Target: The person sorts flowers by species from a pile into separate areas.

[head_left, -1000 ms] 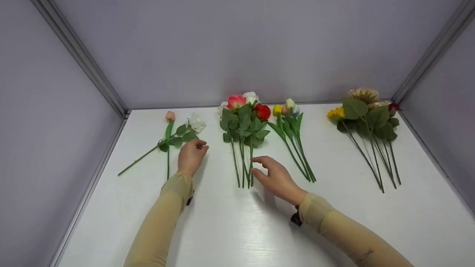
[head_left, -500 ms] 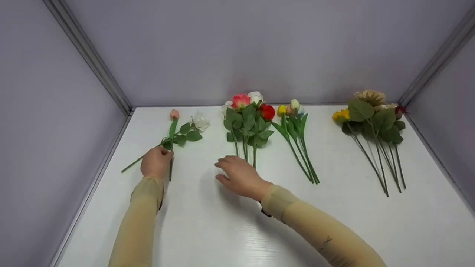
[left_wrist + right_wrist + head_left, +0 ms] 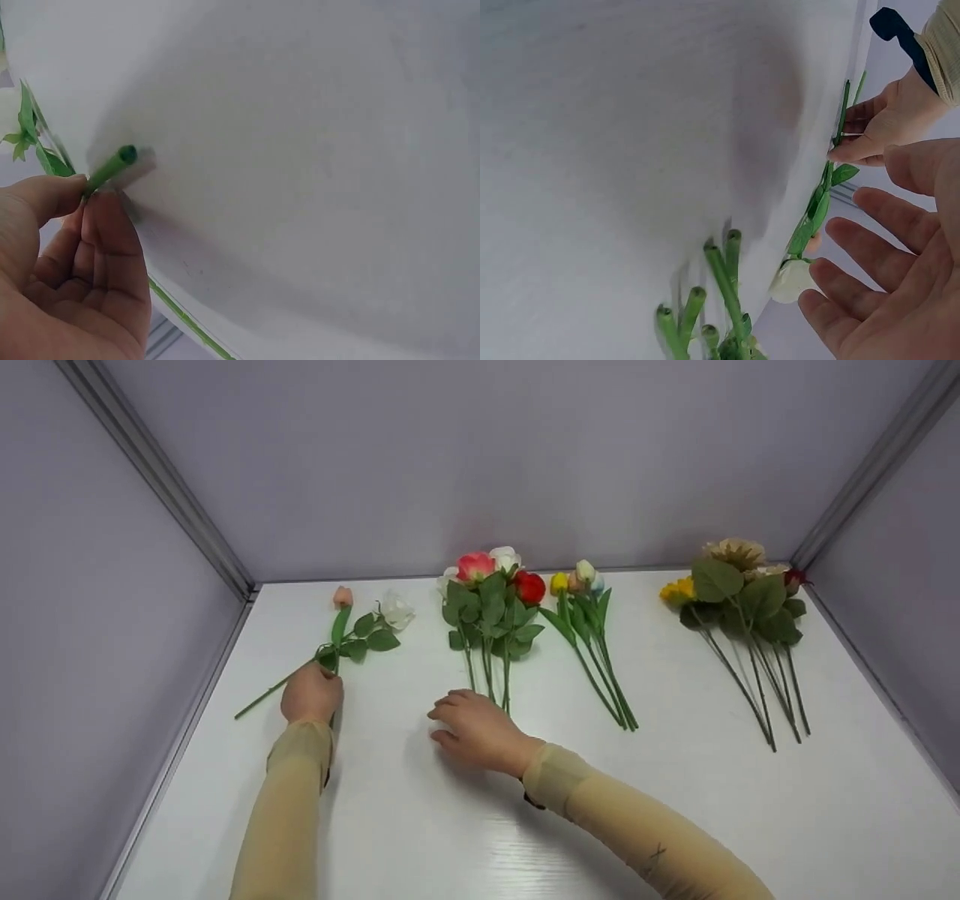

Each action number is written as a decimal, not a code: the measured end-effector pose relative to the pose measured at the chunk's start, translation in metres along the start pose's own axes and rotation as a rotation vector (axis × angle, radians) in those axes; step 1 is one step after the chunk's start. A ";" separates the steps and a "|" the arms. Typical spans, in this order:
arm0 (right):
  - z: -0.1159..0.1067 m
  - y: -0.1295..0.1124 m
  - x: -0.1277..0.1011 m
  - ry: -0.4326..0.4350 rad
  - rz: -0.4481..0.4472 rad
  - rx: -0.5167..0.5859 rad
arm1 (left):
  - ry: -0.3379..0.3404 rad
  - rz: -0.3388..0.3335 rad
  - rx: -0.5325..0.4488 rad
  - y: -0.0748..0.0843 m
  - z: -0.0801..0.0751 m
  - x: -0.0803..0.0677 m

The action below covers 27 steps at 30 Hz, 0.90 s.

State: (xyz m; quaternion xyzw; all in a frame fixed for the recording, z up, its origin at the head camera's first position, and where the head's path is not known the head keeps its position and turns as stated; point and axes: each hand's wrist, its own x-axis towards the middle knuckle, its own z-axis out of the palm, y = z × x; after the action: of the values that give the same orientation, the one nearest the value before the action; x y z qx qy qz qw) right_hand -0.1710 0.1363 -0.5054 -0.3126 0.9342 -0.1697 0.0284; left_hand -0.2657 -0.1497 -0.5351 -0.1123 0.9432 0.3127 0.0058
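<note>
White tabletop [image 3: 465,825]: left hand [image 3: 310,695] pinches pink-bud stem [image 3: 337,639]; right hand [image 3: 475,731] relaxed, empty.

— We are looking down from the head view, and the left hand [image 3: 311,695] is covering the spot where the pink bud's stem [image 3: 339,631] and the white rose's stem [image 3: 274,688] cross; is it gripping both?

— We are not able to tell. In the left wrist view the thumb is pinching one green stem end [image 3: 112,163], and the blooms are running off the left edge.

— And the right hand [image 3: 478,732]?

— It is hiding the lower stem ends of the rose bunch [image 3: 489,615]. In the right wrist view they [image 3: 718,279] are blurring, and the picture's bottom edge is cutting them off.
</note>
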 end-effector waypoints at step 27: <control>-0.074 0.089 -0.075 0.392 0.483 0.953 | -0.569 0.117 -1.036 0.171 0.088 -0.133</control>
State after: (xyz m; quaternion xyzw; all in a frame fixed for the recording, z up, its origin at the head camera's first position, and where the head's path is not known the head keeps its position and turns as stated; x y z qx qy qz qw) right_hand -0.1739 0.2698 -0.4695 -0.0054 0.7870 -0.6161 0.0307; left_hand -0.1779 0.0635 -0.4942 0.0399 0.6336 0.7500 0.1857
